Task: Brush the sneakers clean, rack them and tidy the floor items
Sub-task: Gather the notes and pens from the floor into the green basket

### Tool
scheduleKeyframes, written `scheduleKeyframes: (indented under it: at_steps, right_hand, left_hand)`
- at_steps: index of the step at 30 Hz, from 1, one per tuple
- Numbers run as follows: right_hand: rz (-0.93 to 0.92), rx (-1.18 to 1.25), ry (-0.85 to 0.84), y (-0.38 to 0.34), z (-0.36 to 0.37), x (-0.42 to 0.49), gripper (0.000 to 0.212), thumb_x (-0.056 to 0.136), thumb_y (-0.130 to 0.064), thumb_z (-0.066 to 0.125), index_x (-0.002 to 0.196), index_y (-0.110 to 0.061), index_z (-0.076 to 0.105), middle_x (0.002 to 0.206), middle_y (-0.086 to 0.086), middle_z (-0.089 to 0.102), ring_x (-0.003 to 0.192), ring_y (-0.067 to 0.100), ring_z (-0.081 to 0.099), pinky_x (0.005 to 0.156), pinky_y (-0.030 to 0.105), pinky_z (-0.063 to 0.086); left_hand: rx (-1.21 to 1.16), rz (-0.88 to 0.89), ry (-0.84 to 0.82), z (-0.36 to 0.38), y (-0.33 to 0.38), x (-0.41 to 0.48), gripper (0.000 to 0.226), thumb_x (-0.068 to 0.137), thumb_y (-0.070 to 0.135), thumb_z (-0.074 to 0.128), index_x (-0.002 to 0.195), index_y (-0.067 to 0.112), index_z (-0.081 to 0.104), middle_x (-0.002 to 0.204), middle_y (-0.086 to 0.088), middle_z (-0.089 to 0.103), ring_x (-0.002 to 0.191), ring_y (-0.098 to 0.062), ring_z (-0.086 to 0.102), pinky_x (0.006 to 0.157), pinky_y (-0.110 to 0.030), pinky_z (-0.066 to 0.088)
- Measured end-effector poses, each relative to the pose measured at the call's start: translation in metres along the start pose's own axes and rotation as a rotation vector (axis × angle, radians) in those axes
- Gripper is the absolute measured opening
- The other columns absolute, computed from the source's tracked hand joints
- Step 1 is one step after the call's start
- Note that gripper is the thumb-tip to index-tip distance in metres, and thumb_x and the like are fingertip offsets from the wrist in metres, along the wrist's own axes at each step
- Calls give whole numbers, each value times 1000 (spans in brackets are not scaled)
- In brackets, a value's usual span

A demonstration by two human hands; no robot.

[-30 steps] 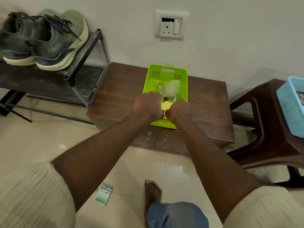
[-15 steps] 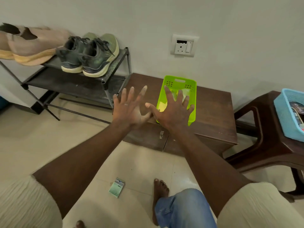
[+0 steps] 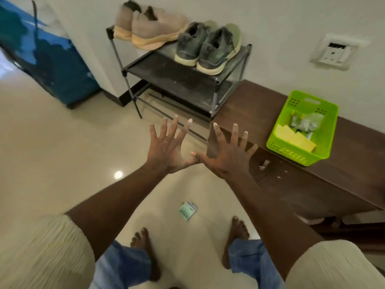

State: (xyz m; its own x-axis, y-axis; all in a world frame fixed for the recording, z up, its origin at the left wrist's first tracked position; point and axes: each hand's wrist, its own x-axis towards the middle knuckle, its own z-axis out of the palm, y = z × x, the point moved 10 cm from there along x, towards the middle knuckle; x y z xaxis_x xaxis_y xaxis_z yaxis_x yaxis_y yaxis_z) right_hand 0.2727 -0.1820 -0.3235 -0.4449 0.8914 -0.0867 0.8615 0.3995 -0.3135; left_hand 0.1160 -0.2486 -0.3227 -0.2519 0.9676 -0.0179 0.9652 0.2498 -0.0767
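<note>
Left hand (image 3: 166, 147) and right hand (image 3: 227, 155) are held spread in the air, thumbs almost touching, nothing gripped. Beige sneakers (image 3: 150, 30) and green sneakers (image 3: 208, 49) are set on the rack (image 3: 177, 80), top shelf. A small packet (image 3: 187, 210) is left on the floor (image 3: 62, 163) between the feet. The green basket (image 3: 302, 126), gripped a second ago, is now released near the worktop (image 3: 354, 159) front edge, right of both hands.

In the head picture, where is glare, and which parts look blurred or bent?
Head view: a glare spot on the floor left of the left hand; the blue object at top left is smeared by blur; the rack leans, bent by the wide lens; the sneakers look sharper.
</note>
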Motion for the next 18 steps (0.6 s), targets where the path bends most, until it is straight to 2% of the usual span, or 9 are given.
scheduleKeyframes:
  at_steps: [7, 11, 18]
  right_hand:
    - [-87, -100, -158, -25, 99, -11, 106, 58, -100, 15, 148, -49, -7, 161, 10, -12, 145, 43, -13, 109, 71, -1]
    - [-120, -132, -233, -21, 157, -17, 103, 60, -99, 16, 148, -51, -7, 162, 10, -11, 145, 43, -12, 107, 72, -1]
    - [-139, -201, -387, 3, 255, -20, 93, 72, -91, 23, 148, -48, -9, 161, 11, -12, 145, 45, -8, 109, 71, 5]
  left_hand:
    - [-28, -73, -176, 91, -40, -40, 116, 62, 97, -3, 156, 32, -20, 168, -12, -7, 153, -42, 1, 117, -67, 6]
    - [-38, -122, -287, 152, -47, -58, 117, 58, 95, -11, 156, 33, -22, 168, -12, -6, 152, -41, 7, 117, -67, 7]
    - [-104, -132, -430, 259, -40, -85, 121, 55, 101, -8, 156, 35, -22, 168, -12, -7, 153, -42, 3, 115, -70, 1]
